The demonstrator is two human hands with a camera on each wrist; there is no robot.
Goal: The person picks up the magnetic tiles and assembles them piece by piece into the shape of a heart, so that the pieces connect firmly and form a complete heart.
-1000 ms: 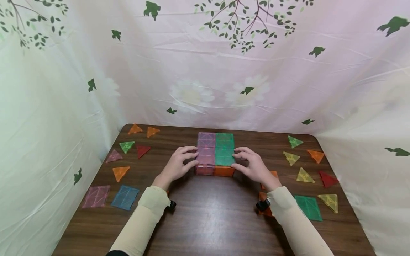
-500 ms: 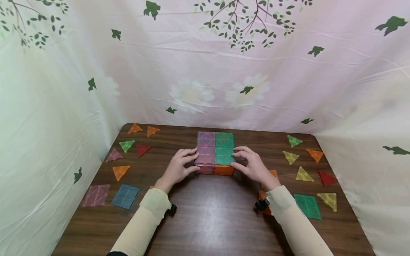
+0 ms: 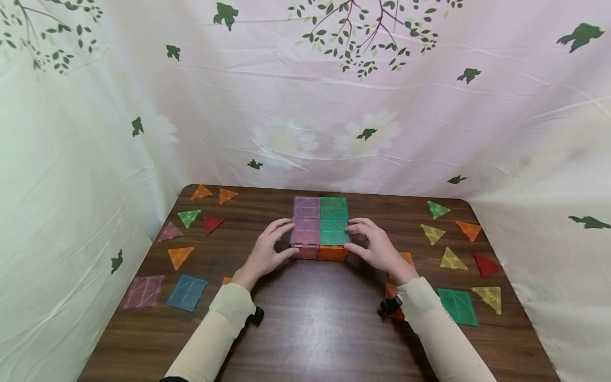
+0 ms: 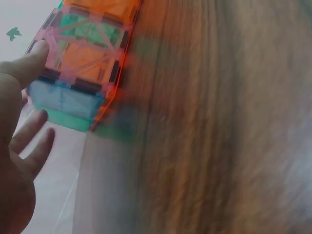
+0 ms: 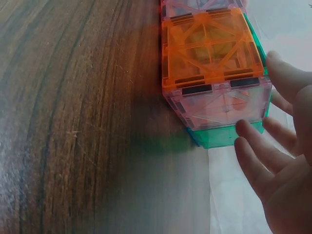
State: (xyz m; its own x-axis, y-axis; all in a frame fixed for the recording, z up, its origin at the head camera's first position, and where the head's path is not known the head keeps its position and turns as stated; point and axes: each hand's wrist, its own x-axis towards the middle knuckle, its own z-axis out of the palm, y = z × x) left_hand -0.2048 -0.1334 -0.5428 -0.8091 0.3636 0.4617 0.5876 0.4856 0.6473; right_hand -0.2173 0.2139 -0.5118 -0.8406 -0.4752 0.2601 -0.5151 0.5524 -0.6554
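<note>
A box of magnetic tiles [image 3: 306,231] stands at the far middle of the table, pink and green on top. Its front shows a pink tile [image 4: 85,53] and an orange tile [image 5: 212,48]. My left hand [image 3: 262,253] is at the box's left side, thumb against the pink front near the corner, fingers loosely extended beside the blue side tile [image 4: 66,100]. At the other side is my right hand [image 3: 377,246], thumb near the front upper edge and fingers fairly straight along the pink side tile [image 5: 224,105]. Whether every fingertip touches is unclear.
Loose triangle tiles lie along both table sides, such as an orange one [image 3: 180,258] and a red one [image 3: 487,264]. Flat squares include pink [image 3: 143,292], blue [image 3: 187,293] and green [image 3: 457,306]. Orange tiles [image 3: 394,302] lie partly under my right forearm. A patterned curtain [image 3: 315,101] surrounds the table.
My left thumb has shifted down and right onto the box's front corner, and the left fingers have shifted slightly. My right hand stays nearly still. The box looks almost unchanged.
</note>
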